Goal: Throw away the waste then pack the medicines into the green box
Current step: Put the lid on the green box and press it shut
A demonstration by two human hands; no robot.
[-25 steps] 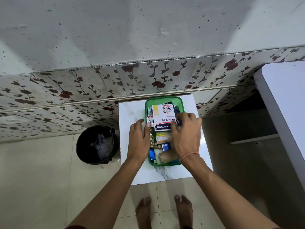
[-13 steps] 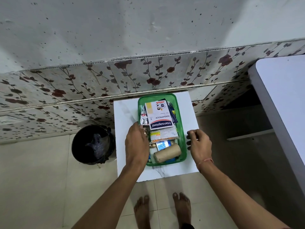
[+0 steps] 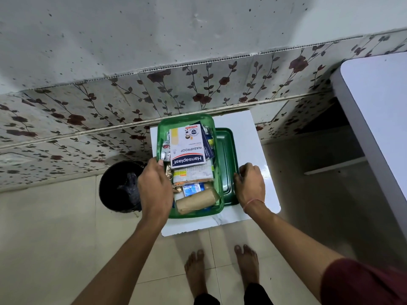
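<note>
The translucent green box (image 3: pixel 187 122) is full of medicines: a white Hansaplast carton (image 3: pixel 187 146) on top, foil blister strips (image 3: pixel 165 150), a blue packet (image 3: pixel 193 188) and a brown bandage roll (image 3: pixel 197 201). My left hand (image 3: pixel 154 188) grips the box by its left rim. A darker green lid (image 3: pixel 228 150) lies flat on the small white table (image 3: pixel 248 137), partly under the box's right side. My right hand (image 3: pixel 251 186) has its fingers curled on the lid's right edge.
A black bin (image 3: pixel 116 186) with a dark liner stands on the floor left of the table. A larger white table (image 3: pixel 378 106) fills the right side. A flowered wall runs behind. My bare feet (image 3: pixel 220 267) stand in front of the small table.
The green box has shifted left in my left hand, uncovering the dark green lid. My right hand has moved from the table top onto the lid's right edge.
</note>
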